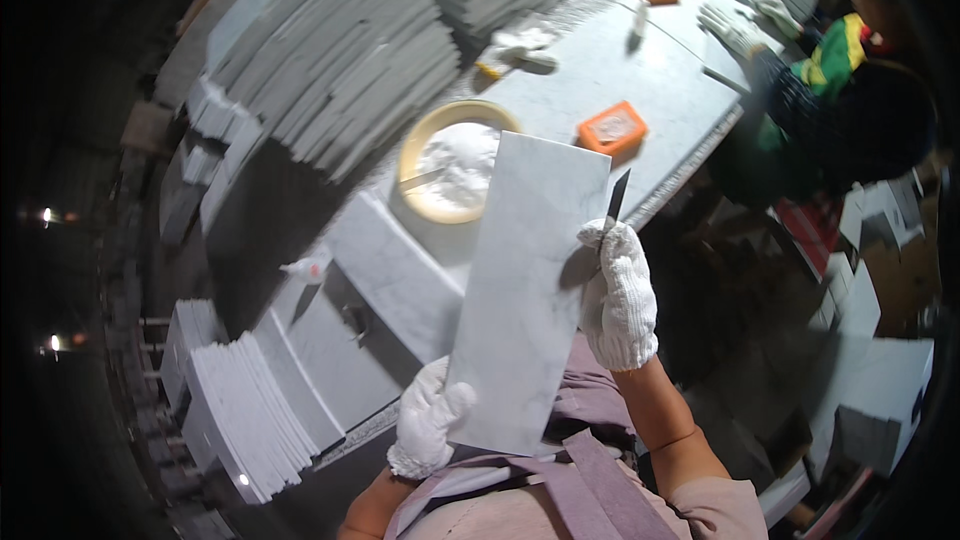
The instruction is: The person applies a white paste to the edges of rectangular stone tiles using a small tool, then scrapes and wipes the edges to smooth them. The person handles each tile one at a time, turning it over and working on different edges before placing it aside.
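"Left hand (428,422)?"
"Gloved, thumb over tile (525,290), gripping its lower left edge."
"Right hand (625,300)?"
"Gloved, pinching dark blade (619,196), tip up, at tile's right edge. Contact with tile unclear."
"Tile?"
"Before the apron (598,480), tilted; top corner partly hides bowl (411,162). Orange block (613,130) near."

The white slab (532,290) has faint grey veining.
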The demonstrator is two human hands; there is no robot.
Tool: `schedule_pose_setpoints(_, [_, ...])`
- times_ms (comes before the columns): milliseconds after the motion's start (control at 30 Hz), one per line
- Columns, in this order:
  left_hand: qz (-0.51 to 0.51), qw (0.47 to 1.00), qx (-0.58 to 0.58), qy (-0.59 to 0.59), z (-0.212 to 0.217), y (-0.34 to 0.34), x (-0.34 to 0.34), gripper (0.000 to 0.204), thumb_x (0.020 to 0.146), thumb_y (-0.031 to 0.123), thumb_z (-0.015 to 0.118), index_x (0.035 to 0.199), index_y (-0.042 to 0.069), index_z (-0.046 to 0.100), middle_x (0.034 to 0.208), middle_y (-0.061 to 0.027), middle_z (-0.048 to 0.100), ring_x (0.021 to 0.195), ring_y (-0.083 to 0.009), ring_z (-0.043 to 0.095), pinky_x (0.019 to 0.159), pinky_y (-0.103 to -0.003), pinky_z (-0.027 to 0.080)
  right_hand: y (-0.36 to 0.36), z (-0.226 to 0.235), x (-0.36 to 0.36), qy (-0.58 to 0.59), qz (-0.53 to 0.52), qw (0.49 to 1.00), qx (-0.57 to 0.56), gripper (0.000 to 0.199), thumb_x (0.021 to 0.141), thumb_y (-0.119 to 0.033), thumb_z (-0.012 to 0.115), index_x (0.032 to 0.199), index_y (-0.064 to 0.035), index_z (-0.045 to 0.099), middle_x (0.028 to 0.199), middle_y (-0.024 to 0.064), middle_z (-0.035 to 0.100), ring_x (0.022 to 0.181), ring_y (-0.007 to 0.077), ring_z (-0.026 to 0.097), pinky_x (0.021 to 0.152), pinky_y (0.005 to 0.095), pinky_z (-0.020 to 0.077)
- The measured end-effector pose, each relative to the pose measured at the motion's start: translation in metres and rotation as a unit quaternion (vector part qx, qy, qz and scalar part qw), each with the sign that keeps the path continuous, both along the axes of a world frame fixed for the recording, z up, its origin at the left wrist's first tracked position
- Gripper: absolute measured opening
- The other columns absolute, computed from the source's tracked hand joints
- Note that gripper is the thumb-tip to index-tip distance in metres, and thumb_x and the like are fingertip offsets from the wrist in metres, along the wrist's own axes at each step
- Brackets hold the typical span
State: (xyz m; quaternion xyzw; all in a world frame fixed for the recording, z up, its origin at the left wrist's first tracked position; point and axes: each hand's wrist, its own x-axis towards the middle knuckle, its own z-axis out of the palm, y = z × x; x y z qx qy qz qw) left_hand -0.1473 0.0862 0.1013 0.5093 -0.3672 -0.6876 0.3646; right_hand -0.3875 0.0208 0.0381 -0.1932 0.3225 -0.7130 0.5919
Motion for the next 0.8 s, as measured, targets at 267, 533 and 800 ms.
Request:
schedule_pose_setpoints(267, [-0.165, 0.974, 0.150, 0.028, -0.057, -0.031, -0.089, 0.055, 0.098, 0.020, 0.078, 0.141, -0.005, 0.055, 0.127, -0.0105, 0.070, 0.110, -0.0145, 0.066, 0.095, -0.030, 0.055, 0.038, -0.026, -0.079, 0.071, -0.221, 0.960, 0.158, 0.028, 0.114, -0.029, 0.052, 0.122, -0.0064, 0.066, 0.115, 0.0030, 0.067, 0.112, 0.0132, 0.059, 0.106, 0.0332, 0.0441])
schedule_pose_setpoints(533, [-0.190, 0.973, 0.125, -0.047, -0.108, -0.037, -0.124, 0.054, 0.097, 0.017, 0.079, 0.140, -0.005, 0.055, 0.127, -0.0112, 0.070, 0.114, -0.0155, 0.065, 0.101, -0.032, 0.053, 0.044, -0.076, -0.110, 0.057, -0.273, 0.946, 0.164, 0.024, 0.113, -0.024, 0.056, 0.121, -0.0039, 0.067, 0.115, 0.0057, 0.070, 0.112, 0.0157, 0.062, 0.108, 0.0347, 0.0429])
schedule_pose_setpoints(800, [-0.201, 0.968, 0.124, -0.090, -0.117, -0.052, -0.137, 0.055, 0.097, 0.019, 0.081, 0.139, -0.005, 0.056, 0.127, -0.0117, 0.070, 0.115, -0.0161, 0.065, 0.101, -0.032, 0.052, 0.032, -0.105, -0.125, -0.019, -0.256, 0.952, 0.167, 0.023, 0.112, -0.021, 0.057, 0.120, -0.0024, 0.067, 0.115, 0.0064, 0.070, 0.112, 0.0151, 0.062, 0.106, 0.0335, 0.0441])
